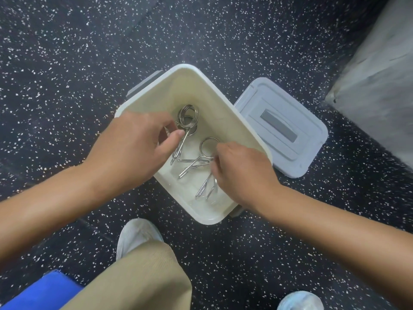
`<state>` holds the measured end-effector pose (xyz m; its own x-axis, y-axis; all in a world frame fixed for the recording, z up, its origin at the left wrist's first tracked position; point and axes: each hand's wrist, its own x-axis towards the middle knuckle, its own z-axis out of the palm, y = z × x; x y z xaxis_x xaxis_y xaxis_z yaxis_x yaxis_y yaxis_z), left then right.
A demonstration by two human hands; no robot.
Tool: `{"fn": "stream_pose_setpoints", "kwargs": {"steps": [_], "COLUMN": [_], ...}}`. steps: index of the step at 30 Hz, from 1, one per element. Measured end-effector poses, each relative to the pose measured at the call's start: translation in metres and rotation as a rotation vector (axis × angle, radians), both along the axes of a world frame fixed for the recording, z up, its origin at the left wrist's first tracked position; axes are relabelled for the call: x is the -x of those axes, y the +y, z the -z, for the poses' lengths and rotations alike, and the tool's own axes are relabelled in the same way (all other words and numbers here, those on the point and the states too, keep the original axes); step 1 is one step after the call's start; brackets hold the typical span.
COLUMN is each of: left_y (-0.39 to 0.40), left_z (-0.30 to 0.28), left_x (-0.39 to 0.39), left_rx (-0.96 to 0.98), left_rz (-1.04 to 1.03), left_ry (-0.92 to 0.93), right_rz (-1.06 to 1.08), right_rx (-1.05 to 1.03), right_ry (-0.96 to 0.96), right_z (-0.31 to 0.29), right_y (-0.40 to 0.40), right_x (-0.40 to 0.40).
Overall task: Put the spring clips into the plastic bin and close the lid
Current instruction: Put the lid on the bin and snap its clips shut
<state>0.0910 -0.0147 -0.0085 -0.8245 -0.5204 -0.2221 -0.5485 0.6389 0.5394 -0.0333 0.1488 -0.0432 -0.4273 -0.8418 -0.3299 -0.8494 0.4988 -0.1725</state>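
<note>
A cream plastic bin [232,121] stands open on the speckled black floor. Its grey lid [281,128] lies flat on the floor, touching the bin's right side. Inside the bin, my left hand [136,144] pinches the handles of a metal spring clip [186,121] whose coil points away from me. My right hand [241,173] reaches into the bin's near right part, fingers closed on the handles of another spring clip [206,191]. A third clip [201,155] lies on the bin floor between my hands.
My bent knee in tan trousers [138,276] and a white shoe [138,233] are just in front of the bin. Another shoe tip [300,300] shows at the bottom right. A grey concrete block [380,86] rises at the right. Something blue [42,291] sits bottom left.
</note>
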Motion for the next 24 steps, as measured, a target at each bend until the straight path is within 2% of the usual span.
{"fn": "stream_pose_setpoints", "kwargs": {"steps": [4,8,13,19,24], "left_y": [0.003,0.008,0.01,0.013,0.013], "left_z": [0.0,0.0,0.003,0.006,0.008], "left_x": [0.0,0.0,0.0,-0.003,-0.004], "left_rx": [-0.011,-0.015,-0.008,-0.008,-0.021], "left_rz": [0.015,0.039,0.064,0.087,0.106], "left_ry": [0.005,0.008,0.012,-0.003,-0.005], "right_rz": [0.091,0.317,0.482,0.389,0.358], "right_rx": [0.176,0.257,0.108,-0.134,-0.301], "right_ry": [-0.025,-0.007,0.05,0.033,0.125], "right_z": [-0.027,-0.027,0.014,0.066,0.088], "right_y": [0.015,0.024,0.035,0.04,0.032], "right_x": [0.024,0.067,0.122,0.162,0.172]}}
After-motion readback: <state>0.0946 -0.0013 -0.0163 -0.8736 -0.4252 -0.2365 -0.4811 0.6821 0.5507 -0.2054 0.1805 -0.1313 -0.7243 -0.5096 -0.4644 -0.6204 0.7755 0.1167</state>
